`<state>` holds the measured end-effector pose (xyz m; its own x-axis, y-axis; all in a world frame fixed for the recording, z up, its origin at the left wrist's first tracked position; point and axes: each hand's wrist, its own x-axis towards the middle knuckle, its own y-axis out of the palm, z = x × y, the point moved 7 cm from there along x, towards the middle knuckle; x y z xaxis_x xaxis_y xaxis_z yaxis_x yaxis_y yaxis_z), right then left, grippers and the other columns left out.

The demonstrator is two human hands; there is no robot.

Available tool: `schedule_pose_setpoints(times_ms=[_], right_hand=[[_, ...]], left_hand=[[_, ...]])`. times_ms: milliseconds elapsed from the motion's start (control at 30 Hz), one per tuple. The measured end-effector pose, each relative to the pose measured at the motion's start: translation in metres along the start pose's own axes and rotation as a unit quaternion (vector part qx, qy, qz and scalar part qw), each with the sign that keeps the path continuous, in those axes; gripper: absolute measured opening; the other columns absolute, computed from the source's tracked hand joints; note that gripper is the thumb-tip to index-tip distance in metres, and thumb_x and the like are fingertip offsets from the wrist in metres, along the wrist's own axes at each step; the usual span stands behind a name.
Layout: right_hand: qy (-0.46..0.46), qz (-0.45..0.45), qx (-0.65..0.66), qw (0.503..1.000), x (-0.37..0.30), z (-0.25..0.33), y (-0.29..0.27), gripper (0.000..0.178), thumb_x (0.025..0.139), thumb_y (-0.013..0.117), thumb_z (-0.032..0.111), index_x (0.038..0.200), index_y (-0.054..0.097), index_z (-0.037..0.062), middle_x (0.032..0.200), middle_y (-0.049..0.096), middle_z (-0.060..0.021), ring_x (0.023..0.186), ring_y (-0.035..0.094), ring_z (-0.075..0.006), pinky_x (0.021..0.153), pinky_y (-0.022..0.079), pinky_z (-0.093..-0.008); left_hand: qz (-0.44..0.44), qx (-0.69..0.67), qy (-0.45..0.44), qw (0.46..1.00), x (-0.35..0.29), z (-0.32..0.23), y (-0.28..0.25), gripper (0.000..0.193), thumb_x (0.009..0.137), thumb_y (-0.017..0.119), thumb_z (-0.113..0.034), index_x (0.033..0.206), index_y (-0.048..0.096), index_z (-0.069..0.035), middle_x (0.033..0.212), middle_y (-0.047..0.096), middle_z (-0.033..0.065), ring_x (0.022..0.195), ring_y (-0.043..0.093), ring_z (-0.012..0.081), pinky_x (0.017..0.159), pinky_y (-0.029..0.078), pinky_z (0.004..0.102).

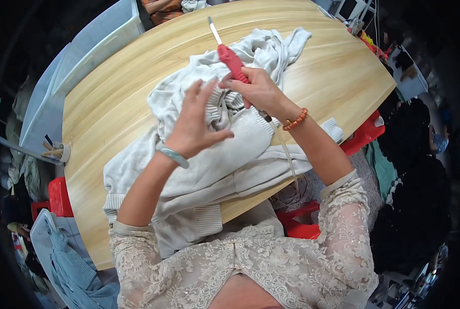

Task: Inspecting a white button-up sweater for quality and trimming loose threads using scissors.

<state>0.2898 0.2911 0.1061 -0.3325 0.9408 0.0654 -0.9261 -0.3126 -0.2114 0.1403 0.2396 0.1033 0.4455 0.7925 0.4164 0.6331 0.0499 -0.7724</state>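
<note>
In my right hand (265,93) is a red-handled tool (231,59) with a long, thin metal tip pointing to the far side of the table. A pale hose (287,149) runs from its rear end down past my right wrist. My left hand (193,123) hovers over the garment with its fingers spread and nothing in them. Below both hands lies a cream-white knit sweater (204,170), bunched up, with ribbed cuffs and a ribbed band. Its sleeves and folds spread across the table, and part hangs over the near edge. Whether my left fingertips touch the knit, I cannot tell.
The wooden table (116,110) has curved-looking edges. Pale plastic bins (98,44) stand at the far left. A small cup with tools (60,152) sits at the left edge. Red stools (60,196) and a tub of blue knitwear (70,262) are beside it. Dark fabric (410,195) is piled right.
</note>
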Motion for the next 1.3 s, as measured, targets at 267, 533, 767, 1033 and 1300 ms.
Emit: schedule_pose_setpoints(times_ms=[267,533,767,1033,1300], right_hand=[[0.079,-0.047,-0.186,0.978,0.001,-0.05,-0.038,0.044,0.08,0.074,0.026,0.104,0.06,-0.0087,0.084,0.066,-0.0092,0.058,0.061,-0.0113,0.05,0.051,-0.0268],[0.046,-0.049,-0.404,0.912,-0.003,-0.082,-0.026,0.059,0.069,0.082,0.033,0.108,0.057,-0.004,0.108,0.065,-0.0244,0.104,0.062,-0.0373,0.089,0.05,-0.0442],[-0.005,-0.194,-0.471,0.861,0.039,-0.089,-0.025,0.015,0.081,0.057,0.008,0.089,0.065,-0.0011,0.089,0.069,-0.0234,0.084,0.069,-0.0377,0.074,0.055,-0.0457],[0.112,-0.178,-0.469,0.858,0.069,-0.099,-0.083,0.026,0.079,0.059,0.016,0.098,0.068,0.0012,0.102,0.068,-0.0215,0.098,0.067,-0.0349,0.083,0.054,-0.0446],[0.057,-0.361,-0.409,0.836,0.035,0.0,-0.246,0.029,0.076,0.056,0.021,0.098,0.064,0.0038,0.094,0.067,-0.0239,0.091,0.067,-0.0391,0.077,0.052,-0.0489]], left_hand=[[0.038,0.161,-0.112,0.98,0.006,0.076,0.04,0.049,0.076,0.07,-0.013,0.124,0.057,-0.009,0.115,0.059,0.0168,0.109,0.054,0.0357,0.09,0.046,0.0449],[-0.108,-0.281,-0.219,0.928,0.013,0.105,-0.041,0.021,0.089,0.062,-0.013,0.107,0.066,-0.003,0.08,0.063,-0.0037,0.069,0.054,0.0034,0.061,0.044,0.0206],[-0.176,-0.228,0.009,0.958,0.006,0.031,-0.232,0.034,0.094,0.058,-0.012,0.126,0.058,0.001,0.108,0.064,0.0014,0.097,0.058,0.0069,0.091,0.044,0.0228],[-0.171,0.352,-0.044,0.919,-0.015,0.062,-0.295,0.019,0.094,0.056,-0.01,0.11,0.066,-0.008,0.087,0.062,0.0085,0.084,0.062,0.0199,0.077,0.05,0.0304],[-0.148,0.382,-0.193,0.892,0.054,0.14,-0.245,0.031,0.092,0.05,-0.032,0.096,0.063,-0.004,0.096,0.064,0.0213,0.093,0.061,0.0415,0.083,0.048,0.0486]])
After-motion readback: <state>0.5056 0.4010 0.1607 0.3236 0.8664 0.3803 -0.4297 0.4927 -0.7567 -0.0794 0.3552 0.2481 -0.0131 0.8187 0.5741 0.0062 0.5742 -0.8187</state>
